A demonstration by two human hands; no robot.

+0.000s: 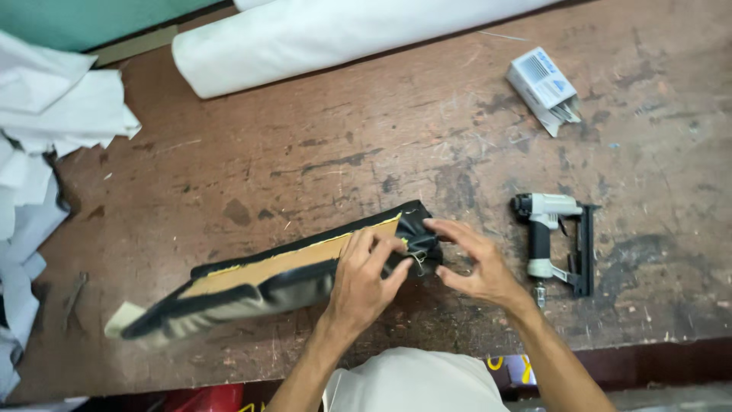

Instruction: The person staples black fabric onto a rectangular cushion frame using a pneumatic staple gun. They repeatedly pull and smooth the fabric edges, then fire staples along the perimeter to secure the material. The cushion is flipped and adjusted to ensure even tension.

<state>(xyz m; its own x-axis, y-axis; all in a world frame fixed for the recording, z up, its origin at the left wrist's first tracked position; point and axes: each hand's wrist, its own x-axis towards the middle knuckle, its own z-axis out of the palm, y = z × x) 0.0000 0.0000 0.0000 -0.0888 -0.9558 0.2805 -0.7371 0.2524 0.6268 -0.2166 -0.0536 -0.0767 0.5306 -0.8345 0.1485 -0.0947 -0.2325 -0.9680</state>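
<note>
A long narrow panel (252, 278) with a tan board face and black covering wrapped round its edges lies slanted on the worn brown workbench (320, 152). My left hand (366, 278) presses down on its right part, fingers over the black covering. My right hand (473, 263) pinches the folded black material at the panel's right end (418, 229). A grey and black pneumatic stapler (555, 240) lies just right of my right hand, untouched.
A small white box of staples (543, 85) lies open at the back right. A roll of white fabric (320, 38) runs along the far edge. White cloth pieces (38, 152) pile up at the left. The bench's near edge runs below my wrists.
</note>
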